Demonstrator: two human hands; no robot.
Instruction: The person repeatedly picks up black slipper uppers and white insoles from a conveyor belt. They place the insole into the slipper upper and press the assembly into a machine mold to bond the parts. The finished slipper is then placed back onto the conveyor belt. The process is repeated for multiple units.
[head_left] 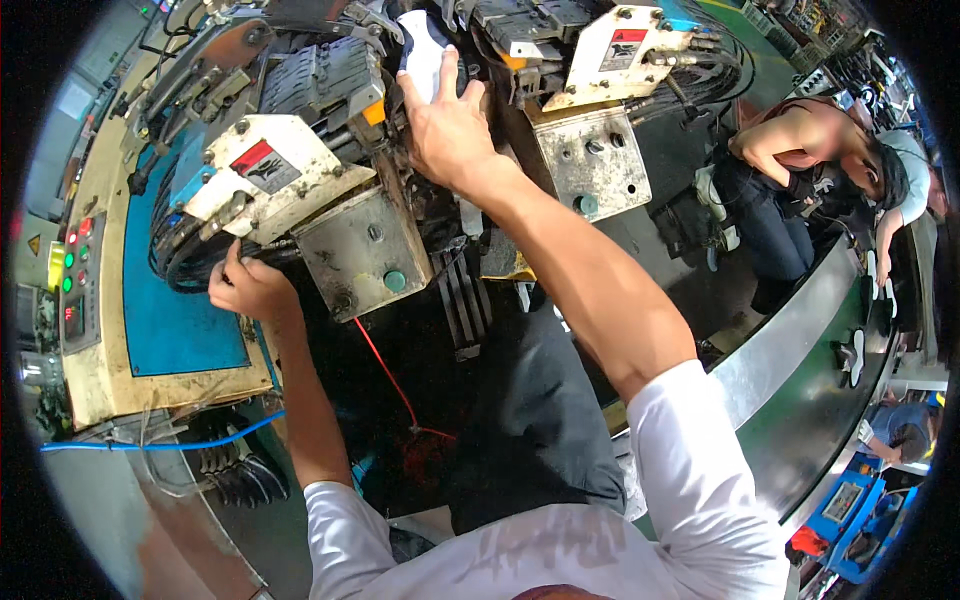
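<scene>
Machine edges [320, 80] flanking, right hand [448, 132] on shoe [422, 45]

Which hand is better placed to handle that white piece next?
Probably the right hand: its fingers touch the white piece, while the left hand is lower, near the machine's cream plate.

Dark floor [677, 165], green worktable [790, 440] — metal-edged, blue crates [822, 525] — lower right

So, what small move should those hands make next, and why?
Perhaps draw the right hand back off the white shoe-shaped piece before the left hand does anything. The right hand lies over that piece, between the left machine head and the right machine head, while the left hand is up by the left one's lower edge.
</scene>
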